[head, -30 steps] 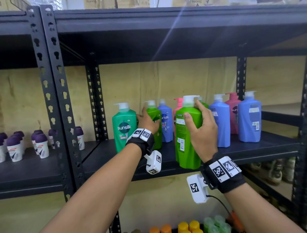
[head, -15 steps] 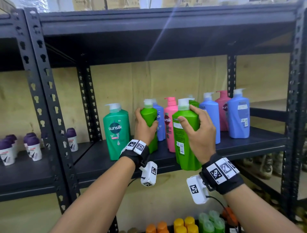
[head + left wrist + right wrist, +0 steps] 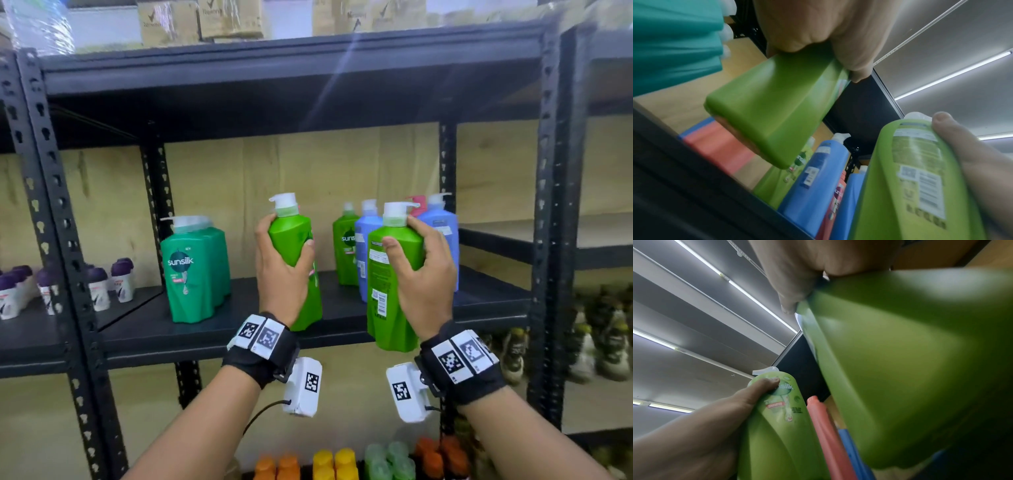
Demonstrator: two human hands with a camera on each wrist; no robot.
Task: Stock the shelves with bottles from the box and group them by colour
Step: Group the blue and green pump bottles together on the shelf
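My left hand [image 3: 284, 263] grips a light green pump bottle [image 3: 298, 263] by its upper body, lifted in front of the middle shelf [image 3: 144, 329]; in the left wrist view this bottle [image 3: 777, 110] hangs clear of the shelf board. My right hand [image 3: 418, 274] grips a second light green bottle [image 3: 387, 284], barcode label facing me, its base below the shelf's front edge. Teal green bottles [image 3: 195, 270] stand in a row at the shelf's left. Another light green bottle [image 3: 346, 253], blue bottles [image 3: 442, 236] and a pink one [image 3: 416, 202] stand behind at the right.
Black uprights [image 3: 51, 192] frame the shelf bay, another upright [image 3: 558, 205] at right. Small purple-capped bottles [image 3: 99, 287] fill the neighbouring left shelf. Orange, yellow and green caps [image 3: 329, 459] show on a lower shelf. Cartons [image 3: 205, 20] sit on top.
Both hands have pulled their light green bottles out and up from among the shelf's bottles towards me. The left one came off the shelf, uncovering the green and blue bottles behind.
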